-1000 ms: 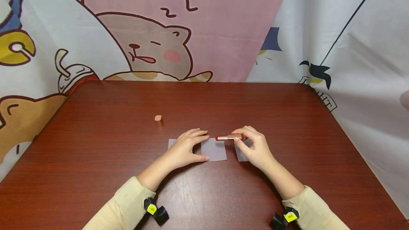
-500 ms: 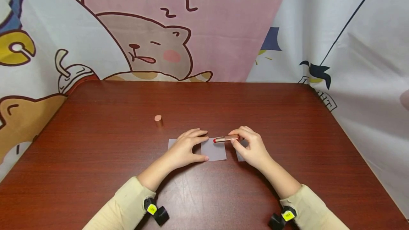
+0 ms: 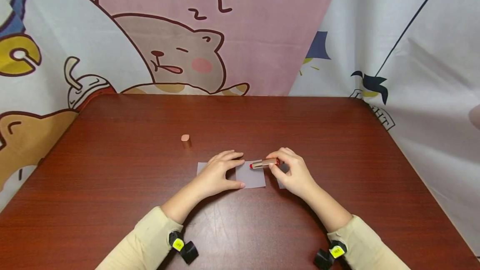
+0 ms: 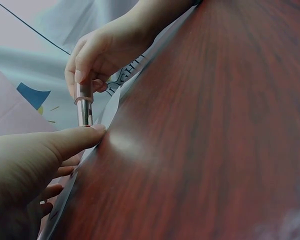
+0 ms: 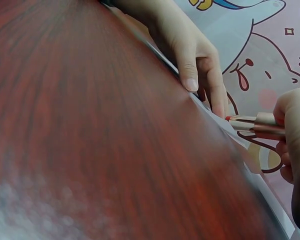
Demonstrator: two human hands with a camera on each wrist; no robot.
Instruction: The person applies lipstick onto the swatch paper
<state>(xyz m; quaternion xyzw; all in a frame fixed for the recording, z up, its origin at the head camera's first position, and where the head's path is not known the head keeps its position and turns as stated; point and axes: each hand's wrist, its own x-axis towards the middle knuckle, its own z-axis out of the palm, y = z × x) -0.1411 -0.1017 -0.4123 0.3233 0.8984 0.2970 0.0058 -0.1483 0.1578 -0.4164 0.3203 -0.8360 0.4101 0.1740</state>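
Note:
A lipstick [image 3: 263, 163] with a rose-gold case and a red tip is pinched between the thumb and fingers of my right hand [image 3: 298, 175]. Its tip points left, at the upper middle of a pale square of paper [image 3: 250, 179]; the right wrist view shows the tip [image 5: 228, 119] at or very near the sheet. My left hand [image 3: 217, 175] rests over the paper's left side, thumb and fingers spread and fairly straight, thumb [image 4: 85, 137] touching its lower edge. That hand partly covers a second sheet [image 3: 201, 167]. Behind my right hand a third sheet [image 3: 281, 184] shows in part.
The lipstick's rose-gold cap [image 3: 186, 141] stands upright on the brown wooden table [image 3: 123, 170], beyond my left hand. A cartoon-printed cloth [image 3: 262, 32] hangs along the table's back and sides. Each sleeve bears a black wrist device, such as the left one [image 3: 182, 247].
My right hand has moved a little left, bringing the lipstick's tip farther over the middle sheet and slightly lower. The lipstick now slants more. My left hand has stayed in place.

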